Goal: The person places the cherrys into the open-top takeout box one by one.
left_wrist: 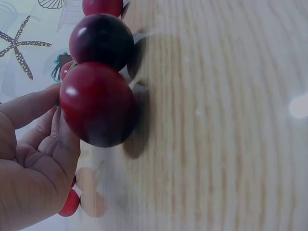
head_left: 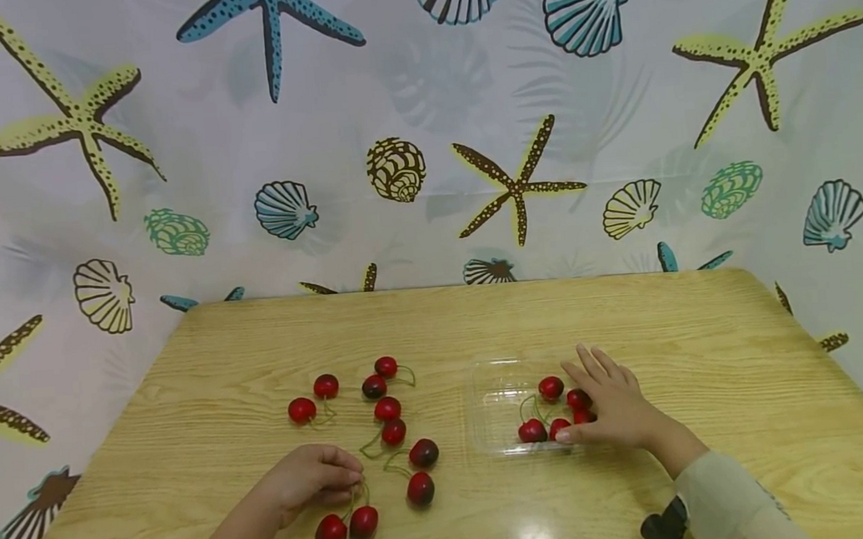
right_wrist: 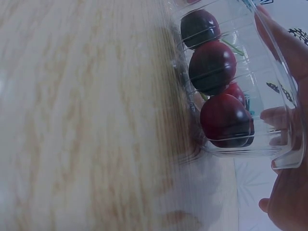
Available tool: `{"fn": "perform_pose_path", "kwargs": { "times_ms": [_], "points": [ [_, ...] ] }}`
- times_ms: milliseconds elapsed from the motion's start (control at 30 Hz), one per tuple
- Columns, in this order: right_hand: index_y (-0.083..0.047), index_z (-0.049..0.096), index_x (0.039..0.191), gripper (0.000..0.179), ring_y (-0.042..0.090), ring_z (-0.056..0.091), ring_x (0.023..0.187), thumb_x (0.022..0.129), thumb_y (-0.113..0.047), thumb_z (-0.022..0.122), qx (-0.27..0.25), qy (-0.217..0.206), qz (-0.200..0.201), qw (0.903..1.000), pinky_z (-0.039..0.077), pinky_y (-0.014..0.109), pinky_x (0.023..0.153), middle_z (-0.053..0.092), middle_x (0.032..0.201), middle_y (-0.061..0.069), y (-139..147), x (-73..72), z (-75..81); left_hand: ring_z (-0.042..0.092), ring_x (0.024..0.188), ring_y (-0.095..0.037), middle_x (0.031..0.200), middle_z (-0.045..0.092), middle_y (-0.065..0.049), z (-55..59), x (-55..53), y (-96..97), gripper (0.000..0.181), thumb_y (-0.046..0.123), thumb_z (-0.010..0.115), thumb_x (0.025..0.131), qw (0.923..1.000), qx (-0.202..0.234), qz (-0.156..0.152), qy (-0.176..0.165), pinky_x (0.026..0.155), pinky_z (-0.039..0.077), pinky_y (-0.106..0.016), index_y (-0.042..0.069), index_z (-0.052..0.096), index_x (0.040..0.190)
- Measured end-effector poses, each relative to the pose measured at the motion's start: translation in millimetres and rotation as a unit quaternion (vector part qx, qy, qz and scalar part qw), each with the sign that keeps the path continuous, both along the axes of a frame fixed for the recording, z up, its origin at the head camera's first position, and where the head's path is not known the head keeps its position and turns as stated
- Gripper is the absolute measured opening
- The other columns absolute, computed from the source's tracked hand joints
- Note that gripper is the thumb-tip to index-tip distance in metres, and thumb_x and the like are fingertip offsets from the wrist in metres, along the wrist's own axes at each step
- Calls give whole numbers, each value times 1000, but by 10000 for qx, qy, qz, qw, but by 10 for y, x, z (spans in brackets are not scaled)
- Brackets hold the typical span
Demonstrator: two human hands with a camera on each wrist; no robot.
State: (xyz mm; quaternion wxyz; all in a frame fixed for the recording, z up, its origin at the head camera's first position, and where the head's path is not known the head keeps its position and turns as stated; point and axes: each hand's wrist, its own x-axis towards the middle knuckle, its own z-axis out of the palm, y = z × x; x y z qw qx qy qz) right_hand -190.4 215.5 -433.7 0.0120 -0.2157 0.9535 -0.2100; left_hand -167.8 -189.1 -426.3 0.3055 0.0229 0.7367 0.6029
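Between thumb and fingers, my left hand (head_left: 314, 478) pinches the stems of a pair of red cherries (head_left: 348, 527). In the left wrist view these cherries (left_wrist: 98, 103) look large and dark red, just above the wood. My right hand (head_left: 617, 407) holds a clear plastic container (head_left: 500, 447) at its right end, thumb by the near rim and the other fingers spread toward the far side. Several cherries (head_left: 532, 430) with green stems lie inside it, partly covered by this hand. Through the clear wall the right wrist view shows dark red cherries (right_wrist: 212, 67) and some fingertips.
More paired cherries lie between the left hand and the container: one pair (head_left: 420, 488) nearest, others (head_left: 388, 409) behind, and another pair (head_left: 302, 410) farther left. The wooden table (head_left: 255, 332) ends at a cloth backdrop (head_left: 347, 142) printed with shells and starfish.
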Motion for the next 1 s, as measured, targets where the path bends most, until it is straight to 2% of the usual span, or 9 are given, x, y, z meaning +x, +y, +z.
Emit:
{"fn": "perform_pose_path", "kwargs": {
  "times_ms": [300, 600, 800, 1000],
  "points": [
    [-2, 27, 134, 93, 38, 3, 126, 66, -57, 62, -71, -46, -39, 10000, 7, 61, 93, 8, 140, 21, 17, -5, 5, 59, 77, -16, 80, 60, -6, 71, -30, 51, 22, 2, 54, 82, 9997, 74, 203, 120, 71, 50, -28, -14, 53, 98],
    [-2, 28, 133, 93, 38, 3, 125, 67, -58, 61, -6, 25, -73, 10000, 9, 62, 92, 9, 140, 22, 36, 1, 25, 60, 78, -17, 82, 61, -7, 162, -49, 174, 27, 5, 57, 81, 9984, 221, 300, 422, 71, 50, -29, -14, 52, 99],
    [-2, 28, 133, 93, 38, 5, 125, 66, -58, 61, -7, 72, -52, 10000, 10, 62, 92, 10, 139, 22, 30, -10, 14, 60, 80, -20, 84, 61, -11, 228, -52, 285, 27, 5, 58, 81, 9975, 427, 432, 365, 72, 49, -30, -14, 52, 100],
    [-3, 28, 133, 94, 38, 5, 125, 66, -58, 61, 24, 36, -45, 10000, 10, 62, 93, 9, 140, 21, 13, -16, -12, 61, 80, -22, 84, 61, -9, 273, -52, 382, 29, 5, 58, 81, 9958, 670, 544, 296, 72, 49, -30, -14, 51, 101]
  ]
}}
